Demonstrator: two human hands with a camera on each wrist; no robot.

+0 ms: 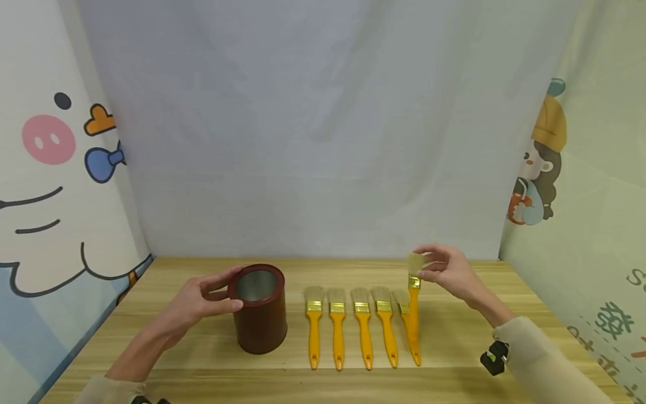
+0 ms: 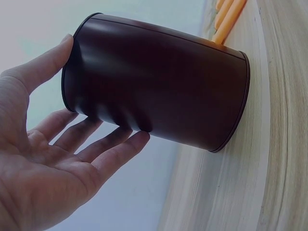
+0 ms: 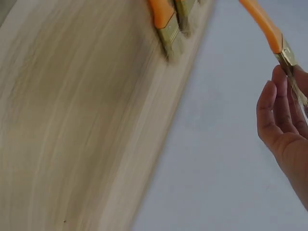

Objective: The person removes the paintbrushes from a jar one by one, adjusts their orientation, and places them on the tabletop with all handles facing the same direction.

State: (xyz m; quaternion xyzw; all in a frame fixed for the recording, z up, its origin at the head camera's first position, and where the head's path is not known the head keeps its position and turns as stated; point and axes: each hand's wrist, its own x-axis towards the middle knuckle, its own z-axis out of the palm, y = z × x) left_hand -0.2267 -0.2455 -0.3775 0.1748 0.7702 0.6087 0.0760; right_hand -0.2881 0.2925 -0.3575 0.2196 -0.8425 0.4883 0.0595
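A dark reddish-brown cylindrical container (image 1: 261, 325) with a grey inside stands upright on the table, open at the top. My left hand (image 1: 194, 303) holds it near the rim, thumb on one side and fingers on the other; the left wrist view shows the fingertips against the container's wall (image 2: 159, 82). Off to the right, my right hand (image 1: 449, 272) pinches a paintbrush (image 1: 414, 303) by its bristle end, its orange handle hanging down. Behind that brush lies another paintbrush (image 1: 404, 306), partly hidden. In the right wrist view, the held brush's handle (image 3: 264, 24) points up, away from the fingers.
Several paintbrushes (image 1: 361, 320) with orange handles and gold ferrules lie in a row between the container and my right hand, bristles toward the back. Pale cloth (image 1: 323, 140) hangs behind the wooden table (image 1: 464, 348), and printed cloths stand at both sides.
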